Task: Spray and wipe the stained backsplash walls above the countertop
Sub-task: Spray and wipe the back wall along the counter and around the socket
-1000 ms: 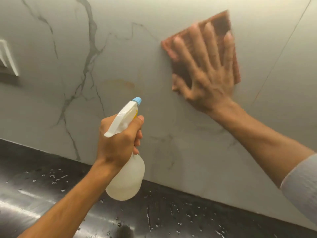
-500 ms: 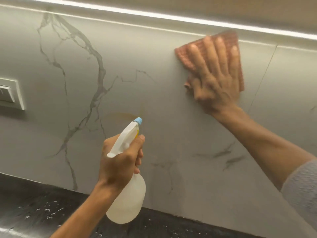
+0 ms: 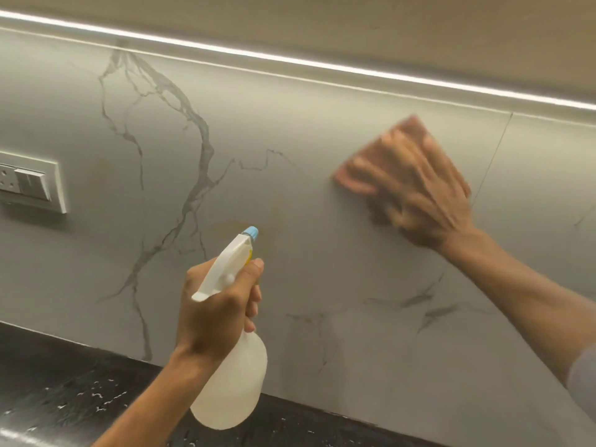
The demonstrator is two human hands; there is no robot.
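Orange cloth (image 3: pixel 416 129) lies flat under right hand (image 3: pixel 419 195) on backsplash (image 3: pixel 290 130).

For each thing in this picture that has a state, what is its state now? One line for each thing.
Left hand: closed around the spray bottle's neck.
Spray bottle: held upright, nozzle toward the backsplash.
Right hand: flat on the cloth, blurred.
Cloth: pressed against the backsplash.
Backsplash: a faint yellowish stain shows beside the nozzle.
Countertop: speckled with droplets.
Light strip: lit.
Wall switch: position cannot be told.
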